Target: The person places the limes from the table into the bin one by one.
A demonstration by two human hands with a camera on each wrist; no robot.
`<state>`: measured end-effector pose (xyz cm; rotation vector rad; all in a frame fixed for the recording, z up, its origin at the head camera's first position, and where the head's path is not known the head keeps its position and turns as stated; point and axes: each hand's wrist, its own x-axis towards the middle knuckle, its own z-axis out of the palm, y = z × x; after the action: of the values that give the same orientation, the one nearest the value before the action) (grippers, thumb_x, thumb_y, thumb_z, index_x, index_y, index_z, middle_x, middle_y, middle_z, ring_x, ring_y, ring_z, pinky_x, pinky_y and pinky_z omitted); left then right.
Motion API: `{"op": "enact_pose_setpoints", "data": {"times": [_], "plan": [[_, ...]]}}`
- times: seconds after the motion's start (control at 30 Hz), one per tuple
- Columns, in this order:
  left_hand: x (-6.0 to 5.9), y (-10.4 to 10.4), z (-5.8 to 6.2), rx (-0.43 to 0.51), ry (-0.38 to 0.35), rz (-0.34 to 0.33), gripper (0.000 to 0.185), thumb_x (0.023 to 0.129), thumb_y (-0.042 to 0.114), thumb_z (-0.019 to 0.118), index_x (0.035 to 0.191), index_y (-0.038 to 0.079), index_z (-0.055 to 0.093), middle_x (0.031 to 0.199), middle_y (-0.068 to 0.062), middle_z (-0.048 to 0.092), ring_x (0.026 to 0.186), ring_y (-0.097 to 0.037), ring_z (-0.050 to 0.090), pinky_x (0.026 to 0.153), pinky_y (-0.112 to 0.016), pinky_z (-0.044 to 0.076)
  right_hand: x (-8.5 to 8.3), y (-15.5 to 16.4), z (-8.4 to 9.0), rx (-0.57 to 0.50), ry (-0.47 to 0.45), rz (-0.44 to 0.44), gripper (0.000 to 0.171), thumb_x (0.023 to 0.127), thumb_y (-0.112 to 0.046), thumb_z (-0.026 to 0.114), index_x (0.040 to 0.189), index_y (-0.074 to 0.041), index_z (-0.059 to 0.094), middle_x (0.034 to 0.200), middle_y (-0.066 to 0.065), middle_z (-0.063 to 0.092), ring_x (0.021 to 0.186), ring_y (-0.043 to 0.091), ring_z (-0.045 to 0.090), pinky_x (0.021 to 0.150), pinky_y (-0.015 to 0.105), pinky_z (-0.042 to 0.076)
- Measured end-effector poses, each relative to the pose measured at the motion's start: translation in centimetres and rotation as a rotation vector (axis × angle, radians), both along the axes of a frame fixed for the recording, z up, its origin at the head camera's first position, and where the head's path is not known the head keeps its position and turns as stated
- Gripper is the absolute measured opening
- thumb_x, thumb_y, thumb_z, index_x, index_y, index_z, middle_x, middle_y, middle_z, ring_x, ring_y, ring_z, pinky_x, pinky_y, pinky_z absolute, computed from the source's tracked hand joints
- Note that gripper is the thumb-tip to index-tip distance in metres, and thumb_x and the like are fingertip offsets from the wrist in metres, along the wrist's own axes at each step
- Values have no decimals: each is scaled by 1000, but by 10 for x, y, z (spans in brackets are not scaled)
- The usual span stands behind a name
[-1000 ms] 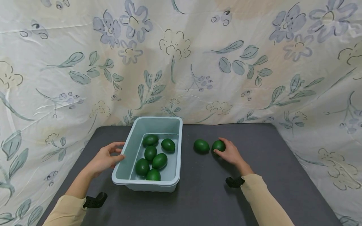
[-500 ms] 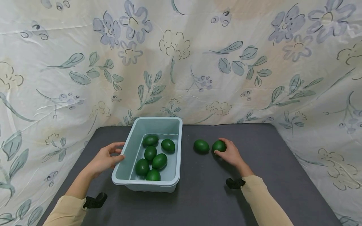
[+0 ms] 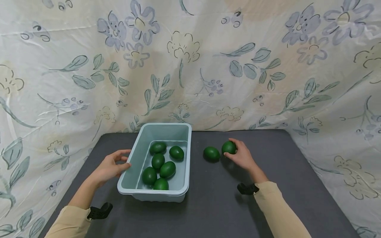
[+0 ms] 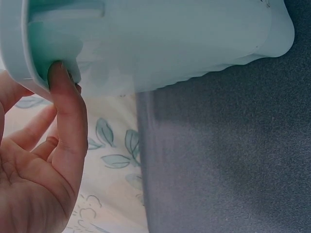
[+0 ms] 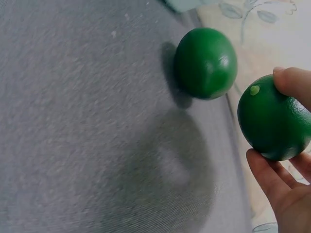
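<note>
Green and glossy, a lime (image 3: 229, 147) sits in the grasp of the right hand (image 3: 242, 157), fingers and thumb curled round it; the right wrist view shows it lifted clear of the dark grey table (image 3: 268, 172), with its shadow on the cloth below. A second lime (image 3: 211, 154) lies on the table just beside it, between the held fruit and the bin, touching neither.

The pale blue plastic bin (image 3: 135, 162) stands on the left half of the table, and six more limes (image 3: 167, 169) lie loose on its floor, several touching one another. The left hand (image 3: 110, 167) rests against the bin's left wall; in the left wrist view its thumb (image 4: 68, 121) hooks under the rolled rim while the other fingers lie loosely bent beside the wall, so the hand holds the bin lightly by its edge.

Both forearms wear beige sleeves (image 3: 275, 208) with a black strap (image 3: 247, 189) at each wrist. A floral cloth (image 3: 190, 66) hangs behind and along both sides of the table.
</note>
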<state>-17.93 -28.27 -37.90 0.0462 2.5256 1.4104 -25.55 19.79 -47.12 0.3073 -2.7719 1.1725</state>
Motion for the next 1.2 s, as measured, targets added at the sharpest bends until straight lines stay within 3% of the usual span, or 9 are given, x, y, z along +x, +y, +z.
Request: {"op": "enact_pose_setpoints", "data": {"times": [0.77,1.2], "plan": [[-2,1,1,10,-7,1,62,88,12,60,142,6,29,116,-23,48,82,-22,61,63,-39,53,-2,-30,42,-24,88,45,68,79,-24,72,137,-10,39,129,18,42,108,34,51,80,47,47],[-1,1,0,10,-2,1,62,88,11,60,142,5,29,116,-24,48,82,-22,62,62,-38,53,2,-58,74,-85,86,135,67,80,-21,71,138,-11,38,131,15,41,108,30,51,76,40,52]]}}
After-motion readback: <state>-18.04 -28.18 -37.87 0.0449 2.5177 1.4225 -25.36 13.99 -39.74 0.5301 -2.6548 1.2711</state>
